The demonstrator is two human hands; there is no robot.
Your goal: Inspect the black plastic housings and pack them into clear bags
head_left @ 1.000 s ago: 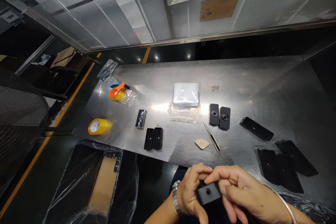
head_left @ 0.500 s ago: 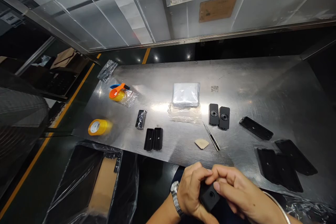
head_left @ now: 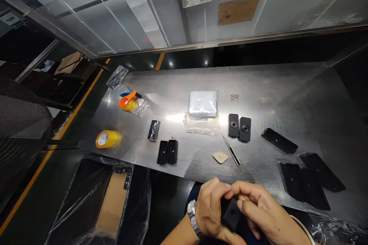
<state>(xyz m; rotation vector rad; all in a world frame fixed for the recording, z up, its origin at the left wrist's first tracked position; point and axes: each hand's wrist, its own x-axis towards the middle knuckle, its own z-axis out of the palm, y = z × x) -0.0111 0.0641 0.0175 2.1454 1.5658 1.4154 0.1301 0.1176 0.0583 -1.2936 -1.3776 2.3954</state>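
Below the table's front edge, both my hands grip one small black case (head_left: pixel 231 216) with a round hole in its face. My left hand (head_left: pixel 211 208), with a watch at the wrist, wraps round its left side. The fingers of my right hand (head_left: pixel 258 206) press on its right side and top edge; the far part of the case is hidden by my hands. Just beyond them lie a cream-coloured wedge pad (head_left: pixel 220 157) and silver tweezers (head_left: pixel 230 150). Two black cases with round dials (head_left: pixel 239 127) lie side by side farther back.
The metal table (head_left: pixel 178 84) carries a stack of clear bags (head_left: pixel 203 104), black open shells (head_left: pixel 167 152), several more shells (head_left: pixel 309 183) at right, a wrapped black piece (head_left: pixel 153 130), a yellow tape roll (head_left: pixel 107 139) and an orange tape dispenser (head_left: pixel 129 100). A plastic-lined box (head_left: pixel 112 199) stands at lower left.
The black case has turned slightly in my hands, its holed face tilting a little more to the right. Both hands keep their grip; the things on the table lie as before.
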